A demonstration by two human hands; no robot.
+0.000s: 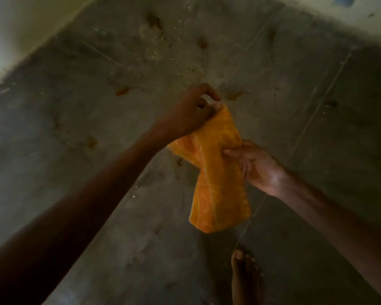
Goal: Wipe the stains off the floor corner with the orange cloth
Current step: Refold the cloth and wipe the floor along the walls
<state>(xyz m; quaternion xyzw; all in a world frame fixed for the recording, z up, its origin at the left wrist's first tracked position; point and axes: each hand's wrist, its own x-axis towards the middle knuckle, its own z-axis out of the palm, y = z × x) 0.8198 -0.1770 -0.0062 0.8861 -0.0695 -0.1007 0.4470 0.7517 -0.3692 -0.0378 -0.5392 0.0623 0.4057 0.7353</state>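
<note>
The orange cloth [218, 172] hangs in the air above the grey floor, held by both hands. My left hand [191, 113] pinches its top corner between thumb and fingers. My right hand [255, 166] grips its right edge around the middle, and the lower part dangles free. Brownish-orange stains mark the floor beyond the cloth: one stain [122, 91] to the left, another stain [234, 95] just past my left hand, and darker spots [154, 20] near the corner where the walls meet.
Pale walls [26, 25] bound the floor at the far left and far right. My bare foot [246, 280] stands on the floor [97, 172] below the cloth. Thin joint lines cross the concrete.
</note>
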